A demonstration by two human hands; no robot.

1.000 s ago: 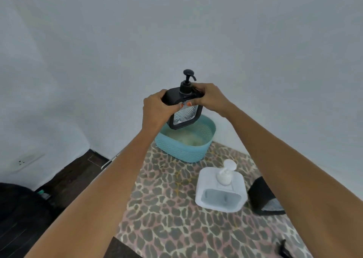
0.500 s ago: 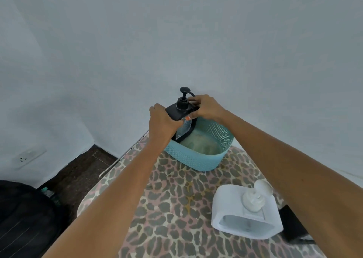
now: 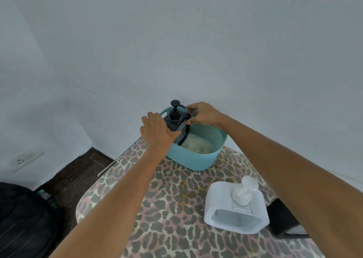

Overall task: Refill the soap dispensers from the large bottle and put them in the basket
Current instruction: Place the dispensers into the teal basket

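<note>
Leopard-print cloth in pink, grey and tan is covering the desk [image 3: 176, 208], which is standing against a plain pale wall [image 3: 196, 41]. No readable brand or label is showing on anything. Between the two hands, a black soap dispenser [image 3: 176, 121] is sitting upright in the near-left end of a teal basket [image 3: 194, 157]; its blocky dark shell is framing a clear ribbed window, and a black pump with a round head is rising from its top. Wrapping the dispenser's left shoulder, the left hand [image 3: 157, 132] is curling its fingers around the shell. On the opposite side, the right hand [image 3: 204, 113] is pinching the dispenser's upper right edge between thumb and fingertips. Under both hands the basket is showing as a rounded plastic tub with perforated, woven-look walls and a handle cutout at its far rim, and its floor is looking pale and murky. Nearer the person than the right hand, under the right forearm, a white soap dispenser [image 3: 235, 208] of the same blocky shape is standing on the cloth with a frosted window and a white pump. Just beyond that forearm a dark object [image 3: 282, 220] is lying on the desk, too hidden to identify. Far below the left hand, a wall socket [image 3: 27, 157] is sitting low on the wall above dark flooring [image 3: 78, 171].
</note>
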